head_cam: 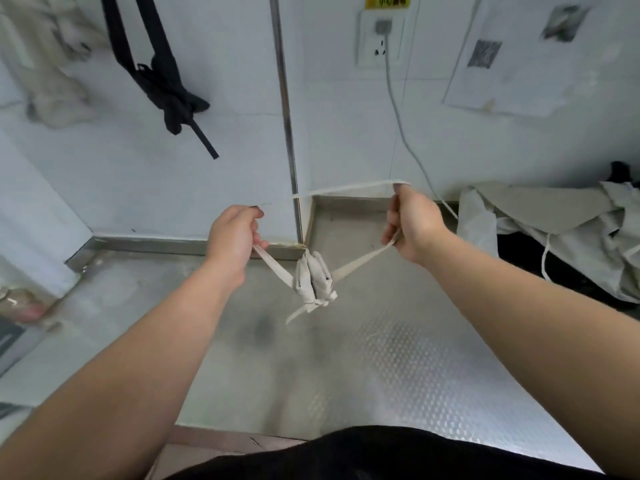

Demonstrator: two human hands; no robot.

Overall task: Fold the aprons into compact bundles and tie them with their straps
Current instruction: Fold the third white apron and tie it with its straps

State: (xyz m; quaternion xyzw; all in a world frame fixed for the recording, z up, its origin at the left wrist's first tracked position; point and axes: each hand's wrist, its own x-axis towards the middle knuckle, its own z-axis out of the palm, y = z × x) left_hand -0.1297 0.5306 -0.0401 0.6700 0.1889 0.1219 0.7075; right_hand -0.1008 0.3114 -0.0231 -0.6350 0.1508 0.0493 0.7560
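A black garment (381, 455) fills the bottom edge, and two bare forearms reach out over the embossed steel worktop (433, 375). Between them sits the small folded beige apron bundle (313, 277), knotted at its near end; whether it rests on the worktop or hangs just above it, I cannot tell. The left grip (235, 233) is curled tight round a flat beige strap (273, 265) running taut from the bundle. The right grip (412, 223) is clamped on the other strap (363, 263), whose tail arcs leftward above both hands. Further right lies a heap of loose beige aprons (571, 230). On the white wall (214, 168) hang a black knotted strap (162, 81) and a white socket (381, 39) with a grey cable (405, 133)
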